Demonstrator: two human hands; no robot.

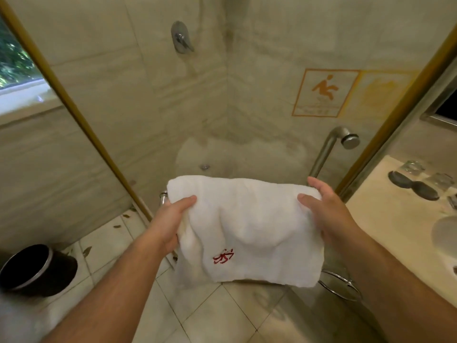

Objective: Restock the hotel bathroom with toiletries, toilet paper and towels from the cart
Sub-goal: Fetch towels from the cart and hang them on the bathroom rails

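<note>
While both bare forearms reach forward, a white towel (247, 231) with a red embroidered mark (223, 256) hangs spread in front of the lower half of the glass shower door (247, 100). The left grip (173, 219) pinches the towel's upper left corner, thumb on the front face and fingers hidden behind the cloth. The right grip (329, 211) clamps the upper right corner the same way, with one finger hooked over the top edge.

That top edge runs nearly level across the door. The bottom edge hangs free above the floor tiles (210, 313), and the cloth bulges in the middle. At the door's right side its chrome handle (324, 154) rises just beyond the right grip; whether they touch I cannot tell. A chrome stub (163, 196) shows just beside the towel's left edge. An orange slip-warning sticker (324, 92) sits high on the door's right part.

Right of the door, tight against its gold frame edge (400, 115), a pale counter (385, 219) carries clear glasses (411, 167) and dark oval pieces (413, 185); its near edge runs close beside the right forearm. Left of the door, well apart from the towel, a dark bin (37, 268) stands on the floor, with open tile between bin and door. Below the door's lower right, a chrome ring (338, 285) juts out under the towel's bottom corner.
</note>
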